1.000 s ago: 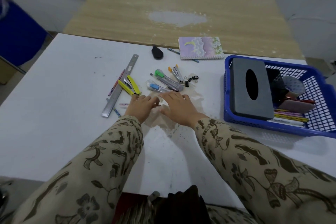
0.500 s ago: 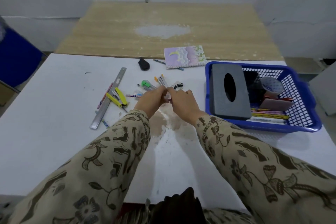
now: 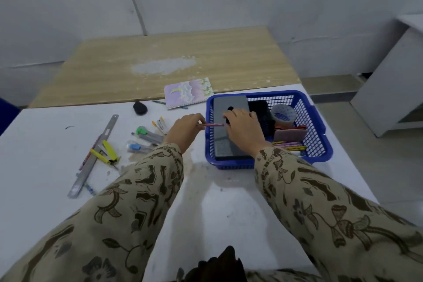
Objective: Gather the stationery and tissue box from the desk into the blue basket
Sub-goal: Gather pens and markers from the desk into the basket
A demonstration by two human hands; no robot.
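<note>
The blue basket (image 3: pixel 319 144) stands on the white desk at the right. The grey tissue box (image 3: pixel 225 144) lies in its left half, with a tape roll (image 3: pixel 283 114), a pink case and several pencils beside it. Both hands hold a thin pink pen (image 3: pixel 212 125) level across the basket's left rim. My left hand (image 3: pixel 183 129) pinches its left end outside the basket; my right hand (image 3: pixel 245 129) grips the other end above the tissue box. Loose cutters, pens and clips (image 3: pixel 146 136) lie left of my hands.
A steel ruler (image 3: pixel 95 155) and yellow-handled tool (image 3: pixel 104 152) lie at the left. A pastel notebook (image 3: pixel 188 92) and a black object (image 3: pixel 139 107) sit at the desk's far edge, against a wooden table (image 3: pixel 160 57). A white cabinet (image 3: pixel 393 75) stands at the right.
Both hands lifted from the pile of stationery in the middle of the desk and moved right to the basket, carrying the pink pen. The camera view swung up and right.
</note>
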